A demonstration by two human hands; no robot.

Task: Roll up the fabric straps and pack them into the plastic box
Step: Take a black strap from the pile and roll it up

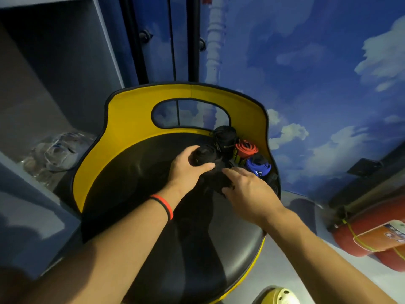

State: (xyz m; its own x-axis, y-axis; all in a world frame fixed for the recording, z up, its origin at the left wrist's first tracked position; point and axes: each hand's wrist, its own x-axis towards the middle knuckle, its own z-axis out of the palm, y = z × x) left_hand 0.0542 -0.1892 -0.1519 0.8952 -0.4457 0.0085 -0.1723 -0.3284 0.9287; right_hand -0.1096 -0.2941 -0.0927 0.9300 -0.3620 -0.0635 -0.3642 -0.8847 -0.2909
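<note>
On the chair seat (153,227), a black strap (215,182) is clamped at its rolled end in the grip of the left hand (186,165) to keep the winding tight. Its loose tail is held down by the right hand (247,189); pinched or merely pressed cannot be told. Beyond, finished rolls (245,150) are parked against the backrest (131,119).

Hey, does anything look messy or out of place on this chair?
Mostly tidy: the red roll, blue roll and black roll sit together at the back of the chair seat. The odd bit is black fabric bunched loosely in the right hand, not rolled; the left hand grips a second black roll.
</note>
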